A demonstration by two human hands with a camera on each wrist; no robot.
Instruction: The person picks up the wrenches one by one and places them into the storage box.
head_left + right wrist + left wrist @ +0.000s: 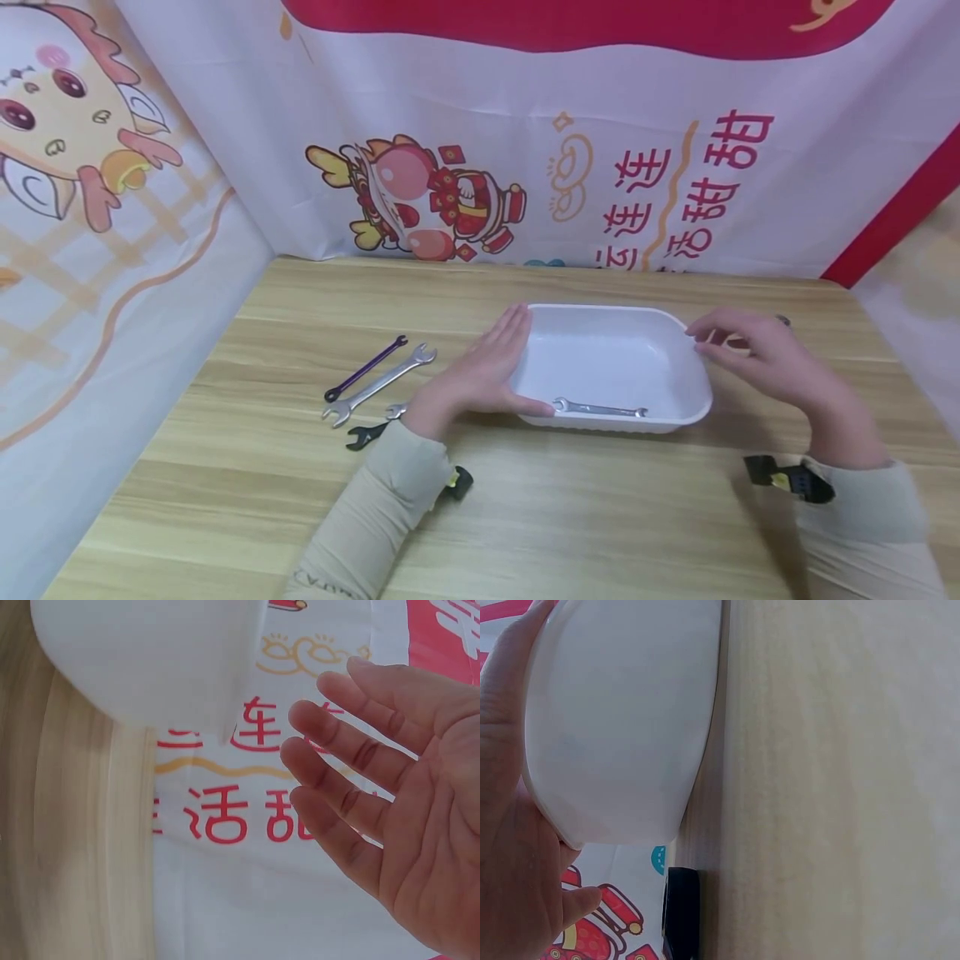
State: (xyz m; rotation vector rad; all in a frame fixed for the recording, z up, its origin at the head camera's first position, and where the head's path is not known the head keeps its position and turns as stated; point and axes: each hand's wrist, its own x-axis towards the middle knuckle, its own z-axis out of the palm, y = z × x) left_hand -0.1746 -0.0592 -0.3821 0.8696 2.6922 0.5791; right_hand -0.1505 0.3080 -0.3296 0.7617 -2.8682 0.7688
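A white plastic tray [600,350] stands on the wooden table, and a silver wrench [600,409] lies inside along its near wall. My left hand [487,367] rests against the tray's left end, fingers straight along the side and thumb out along the near rim. In the left wrist view the palm lies beside the tray's outer wall [622,727]. My right hand [761,346] is at the tray's right end with its fingers loosely bent. The right wrist view shows those fingers [337,787] spread a little, with nothing between them and a gap to the tray.
Left of the tray lie a purple wrench [367,367], a larger silver open-end wrench [381,385] and a black wrench [366,437]. A smaller silver wrench [395,411] is partly hidden by my left arm. Printed cloth [465,92] hangs behind the table.
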